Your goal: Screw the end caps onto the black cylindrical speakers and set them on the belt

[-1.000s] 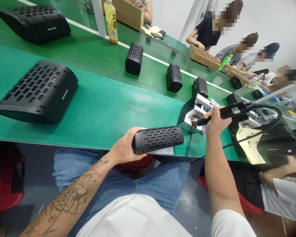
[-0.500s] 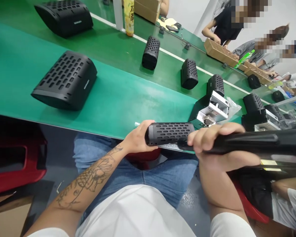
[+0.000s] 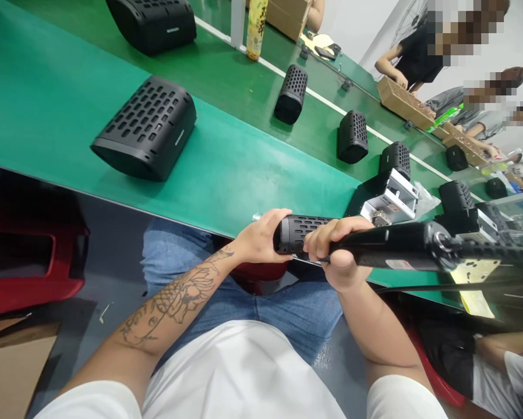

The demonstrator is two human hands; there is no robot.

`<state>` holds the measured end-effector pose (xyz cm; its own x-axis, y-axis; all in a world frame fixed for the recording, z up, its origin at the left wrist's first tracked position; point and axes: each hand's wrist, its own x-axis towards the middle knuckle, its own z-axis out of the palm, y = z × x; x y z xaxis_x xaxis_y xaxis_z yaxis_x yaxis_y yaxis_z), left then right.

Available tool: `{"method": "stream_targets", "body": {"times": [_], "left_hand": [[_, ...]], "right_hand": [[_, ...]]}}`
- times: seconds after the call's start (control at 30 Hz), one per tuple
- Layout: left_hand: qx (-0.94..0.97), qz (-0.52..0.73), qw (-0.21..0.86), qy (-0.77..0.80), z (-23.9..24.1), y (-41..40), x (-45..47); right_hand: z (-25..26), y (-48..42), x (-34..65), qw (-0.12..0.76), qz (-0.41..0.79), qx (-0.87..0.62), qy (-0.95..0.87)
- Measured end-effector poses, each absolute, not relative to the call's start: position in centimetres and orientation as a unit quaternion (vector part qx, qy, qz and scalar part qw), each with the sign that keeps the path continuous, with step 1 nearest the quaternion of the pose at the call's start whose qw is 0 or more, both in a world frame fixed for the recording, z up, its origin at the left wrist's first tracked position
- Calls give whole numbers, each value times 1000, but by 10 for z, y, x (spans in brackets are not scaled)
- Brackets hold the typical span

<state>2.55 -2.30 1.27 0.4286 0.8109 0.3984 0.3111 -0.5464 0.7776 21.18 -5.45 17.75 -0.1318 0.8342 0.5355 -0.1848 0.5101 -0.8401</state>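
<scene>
the left hand (image 3: 261,238) holds the near perforated case (image 3: 299,233); at its right, the right hand (image 3: 340,251) grips a black tool (image 3: 392,245).

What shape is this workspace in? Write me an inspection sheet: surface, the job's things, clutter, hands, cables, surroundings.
Surface: bench, green, with glossy reflections.
Job's things: held casing, black and slotted, partly hidden; tool, black, its tip unclear; other casings on the bench.
Clutter: bottle; silver-fronted box; plastic bag; yellow sheet.
Hands: left hand grips the held casing's end; right hand is wrapped around the tool.
Cables: cord leaves the tool's rear toward the picture's right.
Surroundings: co-workers at cardboard trays on the far side; red stool at left.
</scene>
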Motion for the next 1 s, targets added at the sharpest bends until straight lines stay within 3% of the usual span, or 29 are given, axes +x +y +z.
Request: {"method": "stream_targets", "body": {"times": [0.17,0.6,0.73,0.87,1.0], "left_hand": [[788,405,307,348,10,-22,27],[796,387,307,350,3,-22,20],[774,425,294,366,-2,-4,16],[691,475,275,470,13,69,59],[538,505,282,614,53,181,153]], "right_hand": [[173,-55,212,582,451,-206,-644],[160,-53,217,551,462,-253,-647],[197,-66,244,650,411,-207,-605],[228,-75,284,749,331,-224,-528],[223,-68,303,758,370,-257,-472]]}}
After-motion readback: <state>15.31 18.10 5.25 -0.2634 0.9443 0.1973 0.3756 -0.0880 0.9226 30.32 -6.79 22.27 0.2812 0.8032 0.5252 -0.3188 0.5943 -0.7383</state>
